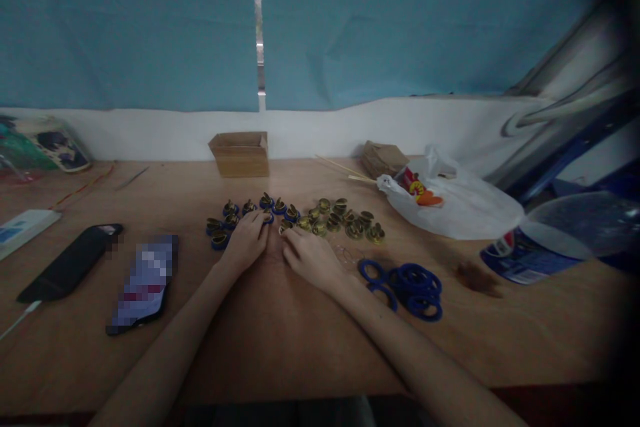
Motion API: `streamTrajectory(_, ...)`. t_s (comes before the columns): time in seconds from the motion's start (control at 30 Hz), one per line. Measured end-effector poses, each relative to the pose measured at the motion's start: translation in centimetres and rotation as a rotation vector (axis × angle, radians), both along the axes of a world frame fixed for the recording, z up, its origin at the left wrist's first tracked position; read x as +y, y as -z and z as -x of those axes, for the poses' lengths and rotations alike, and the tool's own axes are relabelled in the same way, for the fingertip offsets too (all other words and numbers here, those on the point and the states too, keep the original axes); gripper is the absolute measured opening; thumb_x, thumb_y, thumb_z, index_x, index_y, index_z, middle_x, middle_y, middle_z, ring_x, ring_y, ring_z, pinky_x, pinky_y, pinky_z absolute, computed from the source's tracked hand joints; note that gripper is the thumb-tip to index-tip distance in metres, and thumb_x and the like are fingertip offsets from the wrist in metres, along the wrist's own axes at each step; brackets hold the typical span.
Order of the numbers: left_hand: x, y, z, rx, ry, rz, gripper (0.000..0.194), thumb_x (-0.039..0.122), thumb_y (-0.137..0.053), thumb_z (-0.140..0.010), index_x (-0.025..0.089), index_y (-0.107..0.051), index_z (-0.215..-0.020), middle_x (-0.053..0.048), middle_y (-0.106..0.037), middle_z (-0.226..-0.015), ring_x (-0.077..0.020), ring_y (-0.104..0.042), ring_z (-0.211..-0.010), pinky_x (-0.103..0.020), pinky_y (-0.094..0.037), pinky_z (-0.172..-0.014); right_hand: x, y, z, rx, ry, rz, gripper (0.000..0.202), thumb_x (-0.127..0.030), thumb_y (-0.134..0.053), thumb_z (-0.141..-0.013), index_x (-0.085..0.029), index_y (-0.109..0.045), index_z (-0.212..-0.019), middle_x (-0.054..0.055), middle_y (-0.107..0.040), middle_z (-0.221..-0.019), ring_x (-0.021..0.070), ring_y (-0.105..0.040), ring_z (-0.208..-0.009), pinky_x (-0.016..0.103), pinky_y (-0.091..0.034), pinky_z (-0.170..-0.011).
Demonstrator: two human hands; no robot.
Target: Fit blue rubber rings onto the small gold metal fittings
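My left hand [247, 238] reaches into the near side of a group of brass pieces with blue rings [231, 221]. Its fingers are curled together at one blue-ringed brass piece [269, 217], partly hidden by them. Close by on the right, my right hand [311, 253] has its fingertips bent in a pinch at a small brass piece [285, 225]; the fingers cover part of it. Plain round brass pieces [334, 221] with raised flaps lie just beyond this hand. Loose blue rings [414, 278] are heaped to the right of my right forearm.
Left on the wooden table [280, 353] lie a phone [145, 287] and a black device [73, 263] with a white cable. An open cardboard box [243, 157] stands at the back. Rightward are a white plastic bag [460, 207] and a cut plastic bottle [545, 240] on its side.
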State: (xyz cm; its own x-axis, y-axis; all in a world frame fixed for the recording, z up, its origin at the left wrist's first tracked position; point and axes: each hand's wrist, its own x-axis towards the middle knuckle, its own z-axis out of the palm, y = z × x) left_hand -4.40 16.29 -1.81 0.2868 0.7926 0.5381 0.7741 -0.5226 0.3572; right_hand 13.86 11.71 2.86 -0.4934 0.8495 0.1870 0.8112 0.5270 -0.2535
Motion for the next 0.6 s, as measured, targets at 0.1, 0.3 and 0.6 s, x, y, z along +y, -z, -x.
streamTrajectory(0.1,0.0,-0.2,0.0,-0.051,-0.004,-0.006,0.023,0.013,-0.046,-0.086,0.016,-0.059,-0.105,-0.012,-0.064,-0.105,-0.0237,-0.061,-0.102,-0.041,-0.05,-0.092,0.0,-0.1,-0.2,0.001,0.026,-0.023,0.023,-0.019,-0.039,-0.093,-0.017,-0.058,-0.104,0.009,-0.065,-0.106,0.0187,-0.063,-0.089,0.027,-0.045,-0.074)
streamTrajectory(0.3,0.4,0.6,0.3,-0.086,0.078,0.04,0.043,0.019,-0.051,-0.086,0.017,-0.048,-0.129,-0.015,-0.052,-0.134,-0.0284,-0.048,-0.127,-0.047,-0.041,-0.104,-0.2,-0.6,-0.2,-0.001,0.05,-0.052,0.021,-0.021,-0.038,-0.094,-0.018,-0.058,-0.099,0.009,-0.066,-0.1,0.0179,-0.063,-0.081,0.027,-0.042,-0.067)
streamTrajectory(0.6,0.4,0.2,0.2,-0.23,0.018,-0.016,0.037,0.018,-0.061,-0.082,0.018,-0.05,-0.117,-0.012,-0.06,-0.112,-0.0252,-0.061,-0.105,-0.044,-0.051,-0.091,-0.1,-0.7,-0.1,0.194,0.116,-0.017,0.014,-0.02,-0.044,-0.091,-0.018,-0.058,-0.089,0.006,-0.067,-0.086,0.0175,-0.062,-0.075,0.027,-0.041,-0.063)
